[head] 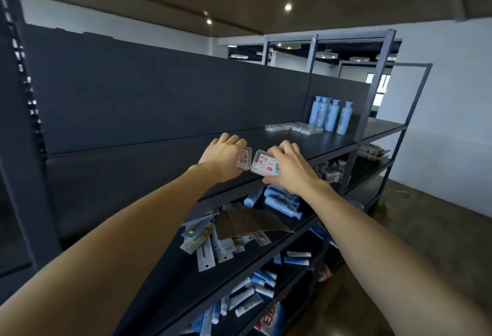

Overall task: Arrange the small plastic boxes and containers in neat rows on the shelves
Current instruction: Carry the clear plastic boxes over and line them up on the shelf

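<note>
Both arms reach over the front of the dark top shelf (149, 170). My left hand (222, 158) grips a small clear plastic box (244, 159) with a red-and-white label. My right hand (290, 167) grips a larger clear plastic box (265, 166) with a red, white and blue label. The two boxes nearly touch, just above the shelf's front edge. Farther right along the same shelf lies a flat row of small clear boxes (292, 127).
Several light-blue bottles (331, 117) stand at the shelf's far right end. On the shelf below lie a cardboard piece (247, 222), packaged items (207, 245) and blue bottles (282, 199). Lower shelves hold tubes (250, 293). A dark upright post (18, 111) stands at left.
</note>
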### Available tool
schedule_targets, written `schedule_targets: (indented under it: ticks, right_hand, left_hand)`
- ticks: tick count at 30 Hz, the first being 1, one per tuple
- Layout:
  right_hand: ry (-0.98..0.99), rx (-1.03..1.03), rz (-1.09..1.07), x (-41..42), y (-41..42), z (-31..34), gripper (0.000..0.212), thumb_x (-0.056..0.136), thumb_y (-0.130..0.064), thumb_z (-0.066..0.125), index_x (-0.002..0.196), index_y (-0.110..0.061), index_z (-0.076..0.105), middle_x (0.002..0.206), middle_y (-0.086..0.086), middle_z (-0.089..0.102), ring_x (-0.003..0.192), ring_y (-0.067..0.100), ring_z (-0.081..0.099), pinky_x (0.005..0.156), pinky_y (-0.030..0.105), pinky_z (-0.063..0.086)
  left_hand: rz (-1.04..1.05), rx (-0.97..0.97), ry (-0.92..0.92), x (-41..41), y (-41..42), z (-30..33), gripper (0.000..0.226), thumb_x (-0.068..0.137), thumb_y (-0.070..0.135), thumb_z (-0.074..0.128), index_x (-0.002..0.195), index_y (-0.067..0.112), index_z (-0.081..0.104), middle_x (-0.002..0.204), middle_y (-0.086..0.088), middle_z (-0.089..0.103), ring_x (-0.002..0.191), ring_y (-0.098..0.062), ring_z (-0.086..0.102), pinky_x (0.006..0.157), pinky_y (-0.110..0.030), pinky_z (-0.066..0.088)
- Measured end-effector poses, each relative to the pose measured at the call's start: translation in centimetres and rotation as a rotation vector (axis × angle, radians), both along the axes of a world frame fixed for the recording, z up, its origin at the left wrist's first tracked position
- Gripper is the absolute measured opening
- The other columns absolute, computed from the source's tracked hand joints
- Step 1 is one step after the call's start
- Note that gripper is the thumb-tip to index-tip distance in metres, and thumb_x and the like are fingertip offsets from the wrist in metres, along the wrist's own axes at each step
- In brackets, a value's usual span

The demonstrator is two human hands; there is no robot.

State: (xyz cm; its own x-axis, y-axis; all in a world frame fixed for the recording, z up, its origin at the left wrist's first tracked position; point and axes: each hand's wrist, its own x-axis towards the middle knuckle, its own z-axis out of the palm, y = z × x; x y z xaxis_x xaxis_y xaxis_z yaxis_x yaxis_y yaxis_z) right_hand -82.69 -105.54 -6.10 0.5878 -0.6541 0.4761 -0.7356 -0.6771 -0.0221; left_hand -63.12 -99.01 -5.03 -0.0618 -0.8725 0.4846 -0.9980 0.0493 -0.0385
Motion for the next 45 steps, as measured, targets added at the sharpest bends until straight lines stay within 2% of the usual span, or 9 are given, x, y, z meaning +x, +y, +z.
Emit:
schedule_targets:
  ticks: [11,19,26,31,36,39,42,45]
  right_hand:
    - [-0.021,0.055,-0.057,-2.3,-9.3,-0.5,0.074,0.074,-0.047,0.083,0.131,-0.016,0.047,0.122,0.003,0.044,0.117,0.023,0.039,0.099,0.038,0.041]
    - [-0.063,0.076,-0.011,-4.1,-19.9,-0.7,0.072,0.072,-0.046,0.085,0.129,-0.019,0.048,0.120,0.002,0.047,0.118,0.022,0.040,0.099,0.037,0.042]
    - [-0.067,0.152,0.047,-6.6,-30.6,0.6,0.066,0.074,-0.049,0.083,0.125,-0.022,0.051,0.126,0.000,0.048,0.121,0.020,0.043,0.097,0.039,0.044]
    - [-0.039,0.172,0.067,-8.6,-36.9,1.0,0.065,0.076,-0.052,0.081,0.124,-0.022,0.051,0.126,-0.002,0.047,0.119,0.020,0.043,0.094,0.041,0.046]
    - [-0.022,0.201,0.083,-9.3,-41.9,0.7,0.062,0.076,-0.058,0.078,0.120,-0.022,0.053,0.123,-0.001,0.051,0.114,0.022,0.048,0.091,0.041,0.047]
    - [-0.014,0.215,0.089,-9.1,-44.2,0.6,0.064,0.075,-0.060,0.078,0.119,-0.020,0.054,0.123,-0.001,0.053,0.113,0.022,0.050,0.091,0.041,0.048]
    - [-0.033,0.226,0.081,-8.7,-46.6,0.7,0.066,0.076,-0.059,0.078,0.122,-0.018,0.055,0.126,0.001,0.055,0.115,0.022,0.050,0.093,0.041,0.047]
    - [-0.023,0.250,0.074,-8.1,-48.8,0.8,0.069,0.078,-0.054,0.078,0.130,-0.015,0.054,0.132,0.004,0.052,0.123,0.024,0.047,0.098,0.042,0.045]
  left_hand:
    - [-0.028,0.036,0.015,-1.6,-10.0,-0.4,0.062,0.083,0.043,0.069,0.136,0.021,0.045,0.133,0.001,0.049,0.125,-0.022,0.037,0.104,-0.038,0.036]
    - [0.025,0.047,-0.018,-4.1,-19.9,0.1,0.063,0.084,0.045,0.068,0.138,0.020,0.045,0.135,0.000,0.049,0.125,-0.022,0.038,0.103,-0.037,0.037]
    - [0.075,0.163,0.054,-6.1,-29.0,1.2,0.063,0.080,0.050,0.071,0.131,0.020,0.049,0.124,0.002,0.054,0.118,-0.019,0.044,0.089,-0.035,0.047]
    - [0.147,0.180,0.091,-7.6,-34.4,0.8,0.070,0.078,0.054,0.074,0.133,0.020,0.047,0.126,0.002,0.053,0.120,-0.018,0.044,0.090,-0.036,0.047]
    - [0.175,0.206,0.176,-8.6,-38.2,0.2,0.068,0.075,0.061,0.073,0.127,0.022,0.051,0.120,0.004,0.055,0.113,-0.017,0.047,0.090,-0.039,0.050]
    - [0.192,0.210,0.275,-8.8,-40.1,0.3,0.060,0.072,0.063,0.074,0.115,0.024,0.058,0.110,0.005,0.058,0.096,-0.015,0.057,0.082,-0.042,0.055]
    - [0.201,0.219,0.281,-8.6,-41.9,0.3,0.051,0.073,0.058,0.075,0.106,0.023,0.059,0.104,0.006,0.057,0.089,-0.014,0.057,0.079,-0.041,0.055]
    - [0.222,0.231,0.224,-8.1,-43.7,0.1,0.052,0.076,0.048,0.075,0.116,0.019,0.057,0.111,0.004,0.055,0.099,-0.017,0.052,0.085,-0.038,0.051]
